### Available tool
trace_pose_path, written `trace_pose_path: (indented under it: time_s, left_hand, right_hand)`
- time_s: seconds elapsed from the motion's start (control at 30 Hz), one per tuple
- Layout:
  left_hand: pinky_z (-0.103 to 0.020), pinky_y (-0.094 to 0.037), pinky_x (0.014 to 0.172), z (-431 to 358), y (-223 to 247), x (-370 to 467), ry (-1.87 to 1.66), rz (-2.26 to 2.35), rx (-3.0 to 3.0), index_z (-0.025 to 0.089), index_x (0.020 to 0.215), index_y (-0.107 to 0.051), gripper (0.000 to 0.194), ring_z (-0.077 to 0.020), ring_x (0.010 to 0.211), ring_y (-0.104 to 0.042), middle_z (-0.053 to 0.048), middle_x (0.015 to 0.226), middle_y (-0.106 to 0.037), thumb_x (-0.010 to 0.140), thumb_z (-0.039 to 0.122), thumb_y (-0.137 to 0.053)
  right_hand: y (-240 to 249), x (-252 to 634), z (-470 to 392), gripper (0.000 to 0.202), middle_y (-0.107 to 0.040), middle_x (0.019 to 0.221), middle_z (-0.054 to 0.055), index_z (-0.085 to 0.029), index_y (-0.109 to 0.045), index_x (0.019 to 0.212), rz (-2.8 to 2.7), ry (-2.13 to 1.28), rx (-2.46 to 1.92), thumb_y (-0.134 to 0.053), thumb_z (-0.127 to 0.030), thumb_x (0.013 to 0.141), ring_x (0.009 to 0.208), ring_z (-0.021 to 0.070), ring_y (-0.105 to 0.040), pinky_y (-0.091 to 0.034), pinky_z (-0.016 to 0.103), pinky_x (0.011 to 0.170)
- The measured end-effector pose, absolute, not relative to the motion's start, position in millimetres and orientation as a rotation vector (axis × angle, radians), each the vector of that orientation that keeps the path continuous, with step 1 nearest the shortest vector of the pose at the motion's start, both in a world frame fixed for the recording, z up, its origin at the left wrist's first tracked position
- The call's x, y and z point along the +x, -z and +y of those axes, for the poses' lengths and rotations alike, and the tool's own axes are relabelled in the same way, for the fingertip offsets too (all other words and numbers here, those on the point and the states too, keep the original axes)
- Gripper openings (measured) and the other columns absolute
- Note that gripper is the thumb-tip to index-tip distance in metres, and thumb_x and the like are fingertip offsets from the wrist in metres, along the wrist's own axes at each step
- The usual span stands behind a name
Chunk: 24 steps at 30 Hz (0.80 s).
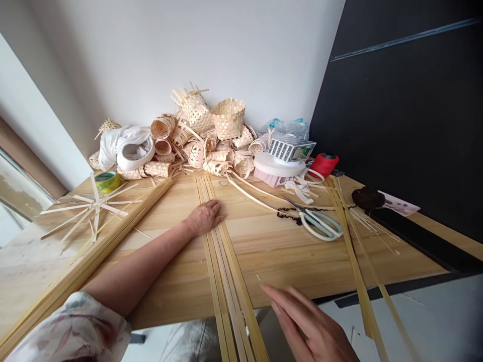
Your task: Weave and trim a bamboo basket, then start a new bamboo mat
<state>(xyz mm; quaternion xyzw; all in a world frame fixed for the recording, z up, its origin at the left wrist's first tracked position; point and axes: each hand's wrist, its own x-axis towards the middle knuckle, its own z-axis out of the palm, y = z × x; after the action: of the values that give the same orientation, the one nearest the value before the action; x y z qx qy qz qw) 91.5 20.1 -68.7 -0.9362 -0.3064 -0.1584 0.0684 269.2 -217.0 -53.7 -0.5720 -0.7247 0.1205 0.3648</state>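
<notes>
Head view: the bamboo strips (222,261) lie side by side on the bench (287,251), long axis running away from the person, the left hand (204,217) pressing flat on them, the right hand (313,327) open and empty just right of their near ends.

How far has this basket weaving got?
Done: small woven baskets piled by the wall. In hand: the left hand presses flat a row of bamboo strips laid side by side; the right hand hovers open beside them. Left: no crossing strips woven in yet.
</notes>
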Motion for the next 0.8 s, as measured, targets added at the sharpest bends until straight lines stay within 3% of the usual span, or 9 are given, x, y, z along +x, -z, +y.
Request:
trace_pose_path:
  time_s: [0.2, 0.8]
  left_hand:
    - [-0.035, -0.043, 0.092, 21, 69, 92, 0.487, -0.897, -2.828, 0.010, 0.101, -0.052, 0.027, -0.0231, 0.108, -0.051, -0.015, 0.108, -0.056, 0.086, 0.031, -0.042]
    - [-0.034, -0.043, 0.091, 22, 70, 94, 0.453, -0.904, -2.814, 0.010, 0.098, -0.052, 0.028, -0.0225, 0.106, -0.052, -0.014, 0.107, -0.057, 0.087, 0.033, -0.040]
  right_hand:
    - [40, 248, -175, 0.046, -0.060, 0.087, 0.007, -0.019, -0.063, 0.096, -2.067, -0.221, -1.579, -0.030, 0.003, 0.072, 0.081, 0.0161, -0.056, -0.047, 0.026, 0.069]
    - [41, 238, -163, 0.033, -0.051, 0.077, 0.002, -0.019, -0.061, 0.080, -2.225, -0.344, -1.679, -0.035, 0.002, 0.079, 0.074, 0.0135, -0.048, -0.037, 0.022, 0.064]
